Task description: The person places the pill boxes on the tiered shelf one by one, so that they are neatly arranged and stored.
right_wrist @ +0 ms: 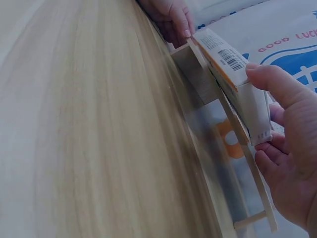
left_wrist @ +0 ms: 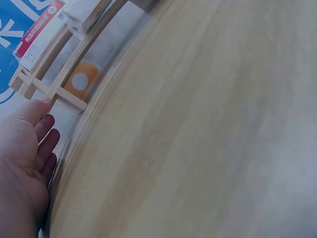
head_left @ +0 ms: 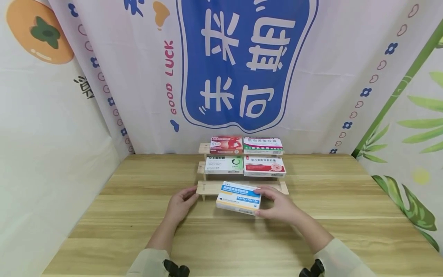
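My right hand (head_left: 279, 204) grips the right end of a white, blue and yellow medicine box (head_left: 238, 197), thumb on one side and fingers on the other. The box sits slantwise at the lowest tier of a stepped wooden rack (head_left: 207, 187), covering part of that tier; whether it bears on the tier I cannot tell. In the right wrist view the barcode side of the medicine box (right_wrist: 230, 59) faces the camera. My left hand (head_left: 180, 204) touches the left end of the same tier. In the left wrist view, that hand's fingers (left_wrist: 47, 144) are loosely bent beside the rack.
Four tiers' boxes aside, the upper two tiers hold a red box (head_left: 226, 145), a white-and-green box (head_left: 224, 164), and white-and-red boxes (head_left: 264, 165) on the right. A wooden table (head_left: 138, 223) lies beneath. Printed cloth (head_left: 145, 77) hangs behind and at both sides.
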`<state>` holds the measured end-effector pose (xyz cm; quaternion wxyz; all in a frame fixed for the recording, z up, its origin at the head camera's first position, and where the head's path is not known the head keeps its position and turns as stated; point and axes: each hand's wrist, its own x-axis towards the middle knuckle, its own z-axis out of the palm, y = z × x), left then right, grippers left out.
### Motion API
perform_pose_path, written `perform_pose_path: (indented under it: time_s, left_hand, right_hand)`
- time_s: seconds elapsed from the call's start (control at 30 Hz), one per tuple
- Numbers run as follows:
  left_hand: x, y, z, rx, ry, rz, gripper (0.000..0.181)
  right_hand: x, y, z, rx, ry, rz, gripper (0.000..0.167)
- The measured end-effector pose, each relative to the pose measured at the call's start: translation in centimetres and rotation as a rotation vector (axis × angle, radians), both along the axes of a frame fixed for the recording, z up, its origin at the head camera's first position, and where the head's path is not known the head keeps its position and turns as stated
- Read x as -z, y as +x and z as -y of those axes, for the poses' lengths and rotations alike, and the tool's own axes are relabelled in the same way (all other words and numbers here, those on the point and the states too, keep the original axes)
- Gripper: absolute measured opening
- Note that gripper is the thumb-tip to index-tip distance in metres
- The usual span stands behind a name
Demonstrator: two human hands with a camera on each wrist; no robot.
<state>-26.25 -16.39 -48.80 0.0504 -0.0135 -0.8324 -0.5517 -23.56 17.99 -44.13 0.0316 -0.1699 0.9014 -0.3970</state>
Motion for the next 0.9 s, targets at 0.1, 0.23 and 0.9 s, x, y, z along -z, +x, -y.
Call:
perform_pose_path:
  time_s: [0.1, 0.23, 0.9]
  left_hand:
    - [0.0, 0.0, 0.0, 0.002, -0.003, -0.003, 0.035]
    - [0.0, 0.0, 0.0, 0.001, -0.001, 0.007, 0.034]
    - [-0.2, 0.1, -0.1, -0.004, 0.007, 0.004, 0.035]
  right_hand:
    - [0.2, -0.4, 0.3, 0.000, 0.007, 0.016, 0.067]
    - [0.2, -0.6, 0.5, -0.012, 0.015, 0.035, 0.068]
    - [1.2, -0.6, 3.1, 0.126, -0.059, -0.143, 0.044]
